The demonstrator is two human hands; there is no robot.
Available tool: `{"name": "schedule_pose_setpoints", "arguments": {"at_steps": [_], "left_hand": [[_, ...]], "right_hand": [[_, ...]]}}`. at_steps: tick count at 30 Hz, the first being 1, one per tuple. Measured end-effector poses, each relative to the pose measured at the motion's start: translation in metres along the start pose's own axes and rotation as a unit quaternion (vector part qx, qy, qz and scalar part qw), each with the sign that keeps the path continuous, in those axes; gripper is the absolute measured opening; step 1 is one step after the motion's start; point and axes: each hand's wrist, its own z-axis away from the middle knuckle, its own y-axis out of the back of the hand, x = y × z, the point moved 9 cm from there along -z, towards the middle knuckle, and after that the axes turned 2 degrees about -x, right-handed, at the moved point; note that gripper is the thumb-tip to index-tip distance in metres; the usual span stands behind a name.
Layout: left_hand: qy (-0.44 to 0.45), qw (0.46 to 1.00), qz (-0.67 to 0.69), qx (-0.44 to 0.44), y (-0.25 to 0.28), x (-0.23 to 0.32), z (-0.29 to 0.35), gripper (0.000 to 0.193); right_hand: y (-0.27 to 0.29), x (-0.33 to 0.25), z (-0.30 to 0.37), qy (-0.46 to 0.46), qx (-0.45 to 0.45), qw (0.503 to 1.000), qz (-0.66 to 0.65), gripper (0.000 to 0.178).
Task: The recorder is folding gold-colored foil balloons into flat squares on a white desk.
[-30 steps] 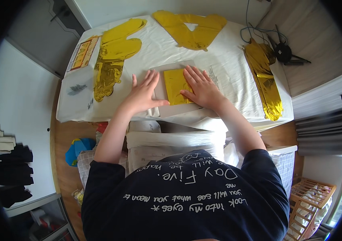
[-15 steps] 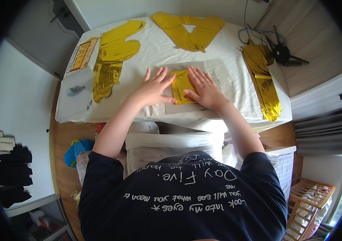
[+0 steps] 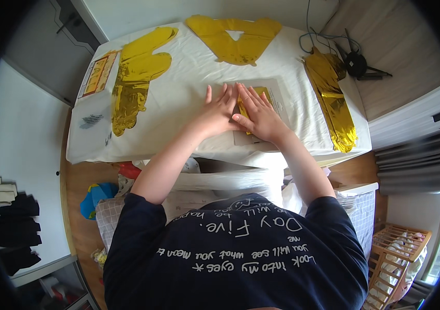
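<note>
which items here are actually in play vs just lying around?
In play: left hand and right hand, both flat on the folded gold foil piece over its clear packet.
Lying about: gold foil balloons; black cable.

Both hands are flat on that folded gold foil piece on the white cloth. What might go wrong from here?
1. The left hand and right hand press the folded gold foil piece together; foil may crease or tear under the fingers.
2. It lies on a clear flat sleeve on the white cloth; both could slide or bunch.
3. The long gold foil piece lies near the right table edge and might get knocked off.
</note>
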Motion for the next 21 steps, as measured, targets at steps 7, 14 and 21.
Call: {"name": "schedule_pose_setpoints", "arguments": {"at_steps": [7,14,21], "left_hand": [[0.005,0.999,0.018,-0.044,-0.003,0.011,-0.019,0.128],[-0.011,0.999,0.029,0.01,-0.003,0.007,-0.014,0.127],[-0.041,0.996,0.075,0.038,-0.001,0.016,-0.013,0.125]], "right_hand": [[0.016,0.024,0.006,-0.007,0.058,0.959,-0.276,0.069],[0.061,0.075,0.066,-0.108,0.166,0.949,-0.246,0.043],[0.033,0.045,0.093,-0.086,0.049,0.995,0.034,0.053]]}}
